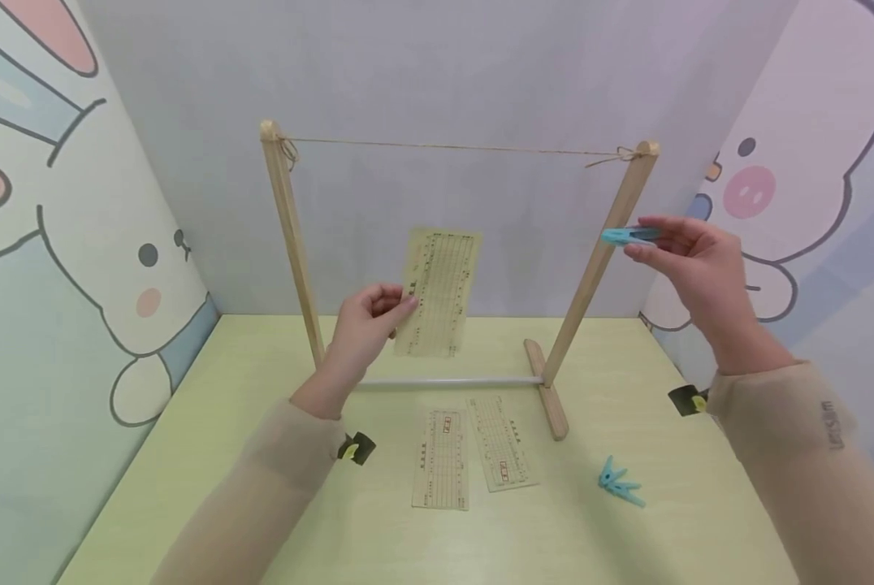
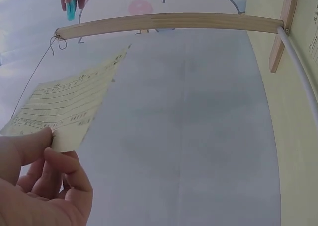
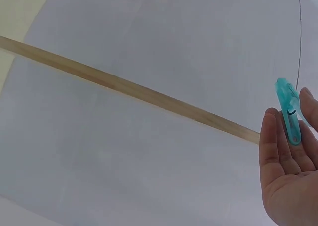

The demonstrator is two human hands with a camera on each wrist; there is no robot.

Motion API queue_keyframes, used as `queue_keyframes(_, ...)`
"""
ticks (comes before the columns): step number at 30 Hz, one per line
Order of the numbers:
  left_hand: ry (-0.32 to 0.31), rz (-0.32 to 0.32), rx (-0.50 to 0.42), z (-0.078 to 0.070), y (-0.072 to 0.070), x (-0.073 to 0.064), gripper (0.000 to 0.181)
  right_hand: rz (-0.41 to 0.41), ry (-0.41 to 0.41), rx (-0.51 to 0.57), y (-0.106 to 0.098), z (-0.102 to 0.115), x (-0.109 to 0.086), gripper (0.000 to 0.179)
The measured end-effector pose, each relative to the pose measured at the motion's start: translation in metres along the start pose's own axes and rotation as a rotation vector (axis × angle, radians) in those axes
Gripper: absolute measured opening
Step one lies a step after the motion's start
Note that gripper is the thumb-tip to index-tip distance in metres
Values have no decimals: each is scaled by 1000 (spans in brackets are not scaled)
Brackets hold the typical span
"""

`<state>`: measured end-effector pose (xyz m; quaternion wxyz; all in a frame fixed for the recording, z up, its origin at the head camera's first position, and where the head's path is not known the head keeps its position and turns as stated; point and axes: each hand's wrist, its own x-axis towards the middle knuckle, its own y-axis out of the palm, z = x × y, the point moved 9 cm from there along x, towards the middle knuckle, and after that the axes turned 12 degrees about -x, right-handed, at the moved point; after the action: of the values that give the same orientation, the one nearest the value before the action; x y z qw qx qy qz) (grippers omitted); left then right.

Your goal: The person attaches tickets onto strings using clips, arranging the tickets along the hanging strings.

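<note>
My left hand [image 1: 367,325] pinches a yellowish printed paper slip [image 1: 440,292] by its left edge, between thumb and fingers. The slip is held up below the string [image 1: 444,146], in front of the back wall. In the left wrist view the same paper [image 2: 64,99] tilts away from the thumb. At the right post, my right hand [image 1: 700,260] holds a light blue clothespin [image 1: 627,236] by its handle end, tip pointing left. The right wrist view shows the clothespin [image 3: 288,112] between thumb and fingers.
A wooden frame with a left post [image 1: 291,244] and right post [image 1: 598,260] carries the string, with a white bar [image 1: 444,381] low between them. Two more paper slips, a left one [image 1: 440,459] and a right one [image 1: 506,443], lie on the table. Blue clothespins [image 1: 616,481] lie at the right.
</note>
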<state>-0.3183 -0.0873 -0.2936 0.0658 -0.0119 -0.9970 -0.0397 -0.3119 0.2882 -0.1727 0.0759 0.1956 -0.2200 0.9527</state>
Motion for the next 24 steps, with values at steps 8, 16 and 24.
queue_keyframes(8,-26,61,-58,-10,22,13,26,28,5,-183,-3,14,12,39)
queue_keyframes(16,6,83,-46,-23,37,24,28,39,-59,-374,0,28,21,38)
queue_keyframes(24,34,98,-25,-38,53,37,25,63,-121,-316,-1,53,37,26)
